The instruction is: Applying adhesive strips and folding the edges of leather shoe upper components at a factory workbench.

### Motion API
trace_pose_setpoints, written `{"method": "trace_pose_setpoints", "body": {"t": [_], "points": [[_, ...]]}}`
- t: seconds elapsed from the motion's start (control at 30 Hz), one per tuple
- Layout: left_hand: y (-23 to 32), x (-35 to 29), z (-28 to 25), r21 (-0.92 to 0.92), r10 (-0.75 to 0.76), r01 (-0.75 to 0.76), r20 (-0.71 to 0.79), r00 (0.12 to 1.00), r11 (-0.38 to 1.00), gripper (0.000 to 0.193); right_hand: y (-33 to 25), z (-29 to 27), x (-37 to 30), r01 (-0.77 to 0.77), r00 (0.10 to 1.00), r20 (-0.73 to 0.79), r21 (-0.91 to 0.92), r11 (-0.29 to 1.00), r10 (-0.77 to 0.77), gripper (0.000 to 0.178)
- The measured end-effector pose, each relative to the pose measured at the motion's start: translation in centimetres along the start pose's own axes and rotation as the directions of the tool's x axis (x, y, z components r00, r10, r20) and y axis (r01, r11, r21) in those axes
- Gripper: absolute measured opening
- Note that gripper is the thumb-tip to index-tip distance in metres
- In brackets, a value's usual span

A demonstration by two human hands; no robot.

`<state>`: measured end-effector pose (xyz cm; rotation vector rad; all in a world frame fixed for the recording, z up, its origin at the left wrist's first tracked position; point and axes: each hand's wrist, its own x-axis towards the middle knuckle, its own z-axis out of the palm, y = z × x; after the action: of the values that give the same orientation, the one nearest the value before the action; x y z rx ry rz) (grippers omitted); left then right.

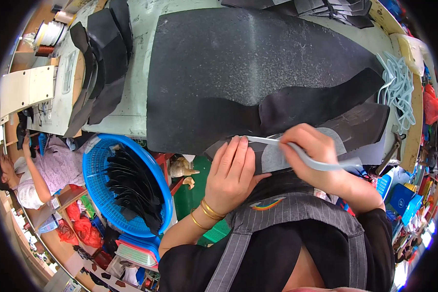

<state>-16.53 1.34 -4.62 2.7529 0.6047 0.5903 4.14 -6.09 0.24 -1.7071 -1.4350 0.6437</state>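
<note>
One narrow, flexible strip (321, 165), pale blue-white, smooth, curved in its loose part, blurred toward the right end. Lies across a dark flat piece with a light grey patch (273, 159), near edge of a black work mat (204, 53). Right hand (310, 152): fingers curled, thumb and fingertips clamped together on the strip. Left hand (231, 173): fingers straight and close together, thumb spread away from them; fingertips rest at the strip's left end, palm over the dark piece. Strip's long axis roughly left to right; one end points left to the left fingertips, the other passes under the right hand, sags, then points right. Just beyond the hands, curved black pieces (321, 104); near the right table edge, a tangle of similar strips (398, 90).
</note>
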Motion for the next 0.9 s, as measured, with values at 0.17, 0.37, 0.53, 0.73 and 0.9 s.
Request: {"method": "trace_pose_setpoints", "body": {"t": [0.17,0.37,0.53,0.73,0.9], "points": [[1.1,1.5,-0.4,0.092,-0.003,0.000,0.034,0.999,0.996,0.081,0.6,-3.0,-1.4,-0.098,0.995,0.021,-0.116,0.988,0.101,0.014],[4.4,3.3,-0.9,0.304,-0.119,0.075,0.127,0.985,0.950,0.082,1.5,-2.0,-0.9,-0.130,0.987,-0.116,-0.155,0.979,0.112,0.012],[3.6,3.1,0.8,-0.027,-0.064,0.063,-0.046,0.997,0.998,0.073,1.8,-2.5,-1.2,-0.104,0.994,-0.040,-0.106,0.989,0.100,0.015],[2.9,1.3,2.6,-0.088,-0.023,0.008,-0.161,0.987,0.996,0.077,0.2,-3.5,-1.1,0.114,0.993,-0.023,0.168,0.979,-0.112,0.022],[2.9,2.0,1.8,-0.086,0.005,-0.013,-0.093,0.996,0.996,0.077,1.3,-3.2,-0.6,-0.017,0.996,-0.092,-0.049,0.999,0.012,0.019]]}}
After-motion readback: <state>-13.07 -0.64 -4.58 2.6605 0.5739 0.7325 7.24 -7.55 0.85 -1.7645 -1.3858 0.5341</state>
